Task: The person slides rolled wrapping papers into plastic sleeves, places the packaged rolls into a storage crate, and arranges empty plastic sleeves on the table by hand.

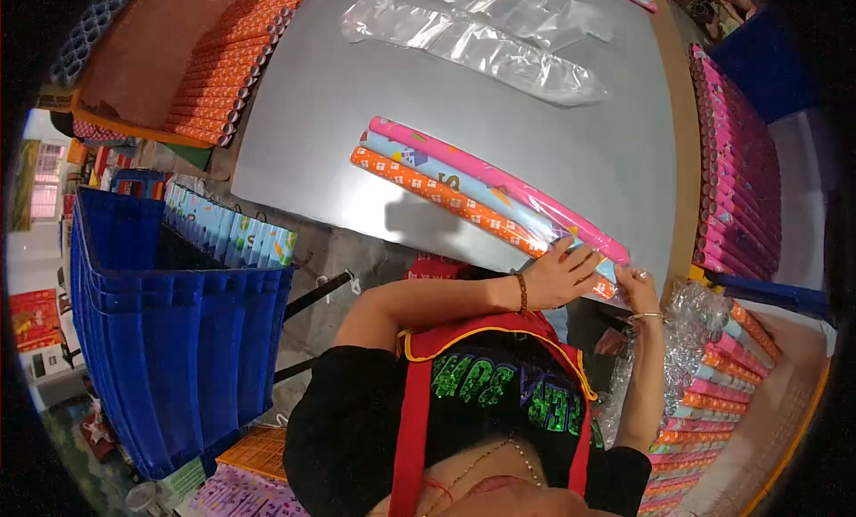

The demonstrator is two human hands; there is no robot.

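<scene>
L hand (560, 276) is clasping three slim pink, blue & orange paper rolls (471, 187), R hand (639, 291) is pinching their clear plastic sleeve (546, 221); prob. light, slick, dentable, best held nr ends.

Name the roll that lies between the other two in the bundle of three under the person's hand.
The light blue roll: the pink roll borders its far side, the orange roll its near side.

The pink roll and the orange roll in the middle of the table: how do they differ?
The pink roll has multicoloured figures, while the orange roll has a repeated white pattern. The pink roll lies farther from the person; the orange roll lies nearer. Both lie slanted on the table.
</scene>
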